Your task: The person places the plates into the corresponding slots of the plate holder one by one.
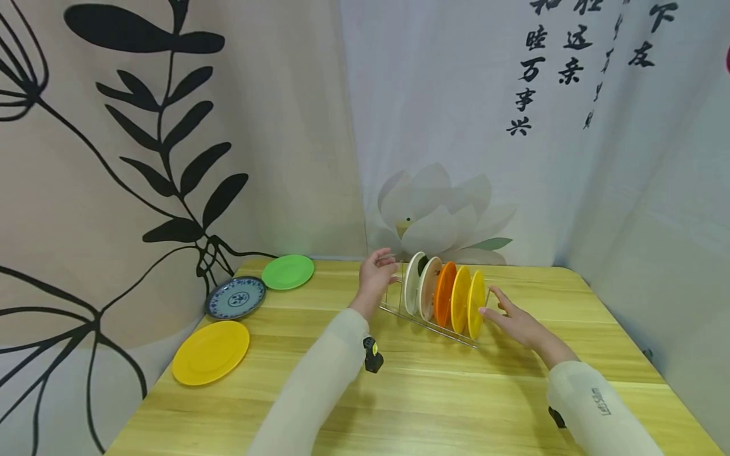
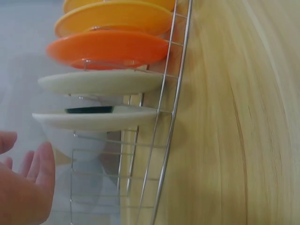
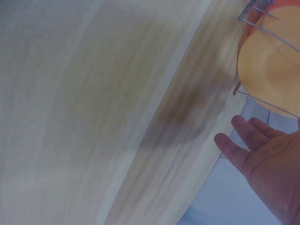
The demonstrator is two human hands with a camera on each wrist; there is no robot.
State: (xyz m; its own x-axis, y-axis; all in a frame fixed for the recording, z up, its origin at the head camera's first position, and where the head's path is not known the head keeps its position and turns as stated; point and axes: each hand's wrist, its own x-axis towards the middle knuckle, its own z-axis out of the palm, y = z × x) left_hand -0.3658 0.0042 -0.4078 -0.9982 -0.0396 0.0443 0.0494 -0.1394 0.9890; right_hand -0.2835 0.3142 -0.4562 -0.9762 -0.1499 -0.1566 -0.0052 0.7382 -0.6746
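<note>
Thin metal wire forms the rack [image 2: 173, 112] standing on the wooden table [image 1: 433, 392], and its crossbars seem to be why five plates can stay on edge, side by side, without toppling. From the left end they run: white plate [image 1: 410, 288], cream plate [image 1: 428, 291], orange plate [image 1: 444, 295], amber plate [image 1: 459, 300] and bright yellow plate [image 1: 476, 305]. Some slots by the left end hold no plate, so the row sits toward the right.

The left hand [image 1: 376, 278] is by that left end, fingers loosely bent around nothing; its wrist view shows it apart from the white plate, the nearest one. The right hand [image 1: 520, 324] is at the other end, fingers extended and gripping nothing, with the thumb close to the bright yellow plate; whether it touches the plate or the wire, I cannot tell. The rack thus lies between the two hands, a stance that would suit steadying it from both sides.

Well to the left, a green plate [image 1: 288, 272], a blue-patterned plate [image 1: 236, 297] and a loose yellow plate [image 1: 211, 353] lie flat along the table's edge, probably to leave the middle free.
</note>
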